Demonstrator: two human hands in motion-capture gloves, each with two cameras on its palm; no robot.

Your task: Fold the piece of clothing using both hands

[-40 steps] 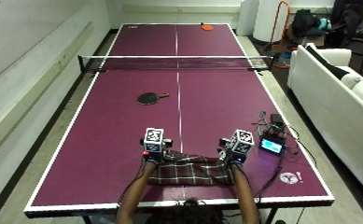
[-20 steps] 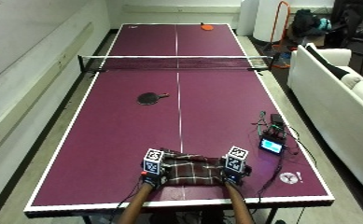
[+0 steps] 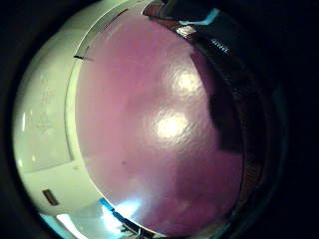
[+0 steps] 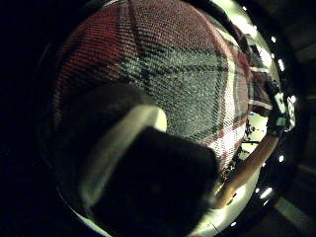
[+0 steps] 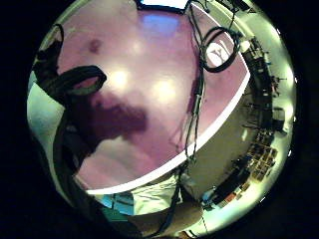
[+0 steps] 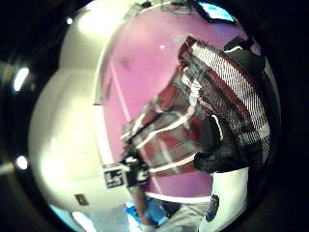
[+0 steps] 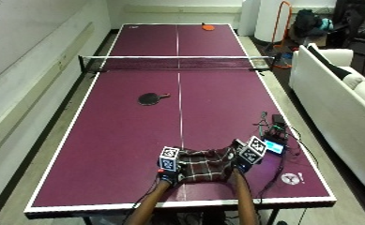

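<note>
A red, dark and white plaid garment (image 7: 202, 165) lies bunched on the purple table (image 7: 125, 140) near its front edge. My left hand (image 7: 168, 175) grips its left end; in the left thumb side palm view the cloth (image 4: 197, 74) fills the picture and my gloved thumb (image 4: 148, 173) lies over it. My right hand (image 7: 240, 162) holds the right end, a little farther up the table. The right thumb side palm view shows my gloved fingers (image 6: 219, 145) pinching a raised fold of the garment (image 6: 169, 135).
A small device with a lit screen (image 7: 274, 146) and loose cables (image 5: 199, 99) lie just right of my right hand. A black paddle (image 7: 149, 98) rests mid-table, the net (image 7: 177, 62) spans beyond it, and an orange paddle (image 7: 207, 27) sits at the far end.
Both hands drew back toward the table's front edge with the garment, then shifted slightly right and forward. The cloth is now gathered more tightly between them.
</note>
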